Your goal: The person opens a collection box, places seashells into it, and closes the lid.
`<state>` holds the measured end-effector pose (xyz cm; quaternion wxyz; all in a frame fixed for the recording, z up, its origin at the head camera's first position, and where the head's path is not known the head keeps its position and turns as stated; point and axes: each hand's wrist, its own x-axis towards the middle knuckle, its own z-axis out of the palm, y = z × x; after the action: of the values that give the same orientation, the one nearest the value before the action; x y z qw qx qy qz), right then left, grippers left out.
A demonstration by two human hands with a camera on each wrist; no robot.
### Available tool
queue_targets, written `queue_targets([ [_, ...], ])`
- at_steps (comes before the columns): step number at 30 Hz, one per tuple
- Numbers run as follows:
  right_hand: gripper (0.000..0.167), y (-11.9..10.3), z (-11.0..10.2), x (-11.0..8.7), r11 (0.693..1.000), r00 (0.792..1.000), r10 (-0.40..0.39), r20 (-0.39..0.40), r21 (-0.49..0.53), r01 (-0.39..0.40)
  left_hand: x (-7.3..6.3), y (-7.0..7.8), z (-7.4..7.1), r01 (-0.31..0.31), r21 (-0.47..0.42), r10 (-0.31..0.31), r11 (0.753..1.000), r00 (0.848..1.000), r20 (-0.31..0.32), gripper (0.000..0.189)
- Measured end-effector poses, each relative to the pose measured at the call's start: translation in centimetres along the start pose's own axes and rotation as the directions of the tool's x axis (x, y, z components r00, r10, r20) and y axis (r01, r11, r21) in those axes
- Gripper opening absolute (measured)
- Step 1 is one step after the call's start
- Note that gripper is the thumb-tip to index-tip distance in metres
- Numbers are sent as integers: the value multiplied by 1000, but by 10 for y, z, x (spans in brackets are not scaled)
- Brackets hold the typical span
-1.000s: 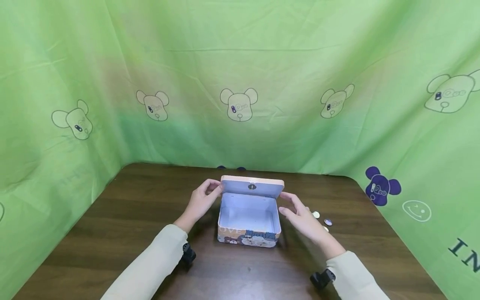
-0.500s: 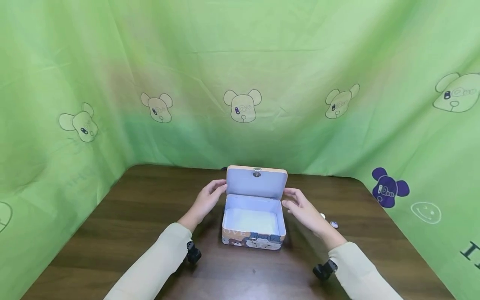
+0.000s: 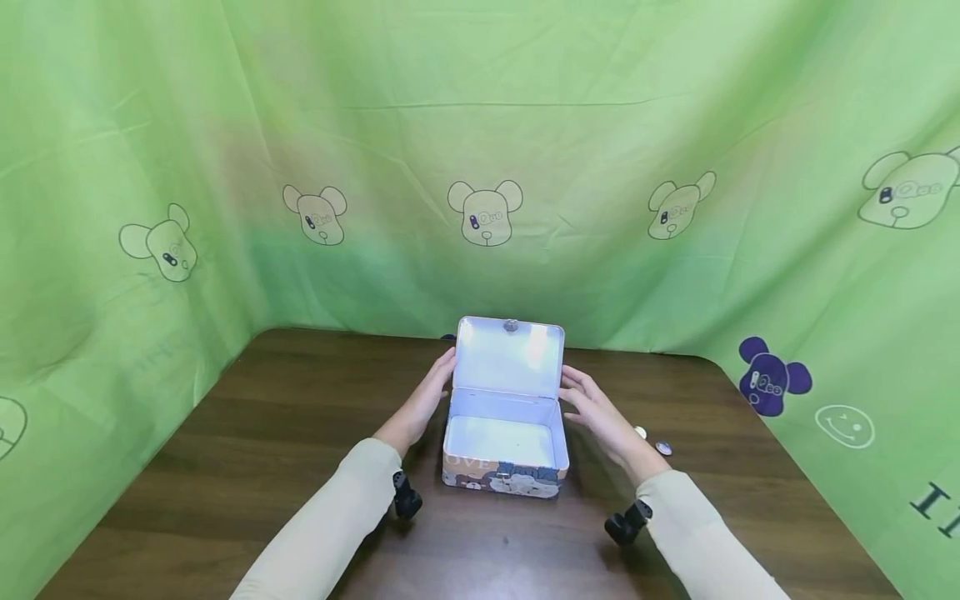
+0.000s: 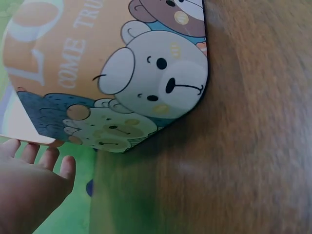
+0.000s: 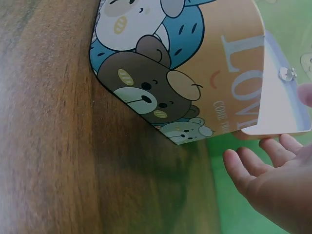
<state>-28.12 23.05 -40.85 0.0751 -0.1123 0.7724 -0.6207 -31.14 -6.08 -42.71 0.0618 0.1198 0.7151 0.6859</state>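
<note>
A hinged tin box printed with cartoon bears stands on the table, its pale interior bare. The lid is raised and leans back, with a small metal clasp at its top edge. My left hand is at the lid's left edge; in the left wrist view its loosely extended fingers lie along that edge. My right hand is at the right edge, fingers relaxed beneath the lid's rim in the right wrist view and the thumb on the inner side.
To the right, partly behind my right forearm, lie a small white round piece and a blue-and-white one. The brown wooden table runs back to a green curtain with bear prints, which also hangs along both sides.
The lid has swung from half raised to leaning back, showing its whole inner face. Both hands have followed its edges backward, the left fingers straightening. The view has shifted slightly.
</note>
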Motion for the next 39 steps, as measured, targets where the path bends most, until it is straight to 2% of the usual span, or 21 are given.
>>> queue_targets([
  [7, 65, 14, 3, 11, 991, 998, 55, -1, 126, -54, 9, -8, 5, 77, -84, -78, 994, 997, -16, 70],
  [14, 62, 23, 6, 15, 973, 993, 118, -10, 199, -114, 9, -17, 6, 121, -103, -124, 987, 992, -27, 76],
  [25, 62, 29, 9, 14, 969, 989, 147, 10, 199, -146, 9, -23, 8, 142, -83, -144, 986, 989, -19, 77],
  [30, 64, 29, 6, 10, 975, 989, 144, 23, 166, -146, 9, -17, 10, 136, -42, -136, 990, 991, -12, 69],
  [35, 63, 29, 3, 5, 979, 990, 139, 35, 143, -142, 6, -11, 7, 133, 18, -132, 991, 991, -23, 75],
  [39, 63, 27, 0, 2, 981, 990, 136, 47, 130, -141, 0, -8, 2, 135, 41, -135, 990, 991, 1, 69],
])
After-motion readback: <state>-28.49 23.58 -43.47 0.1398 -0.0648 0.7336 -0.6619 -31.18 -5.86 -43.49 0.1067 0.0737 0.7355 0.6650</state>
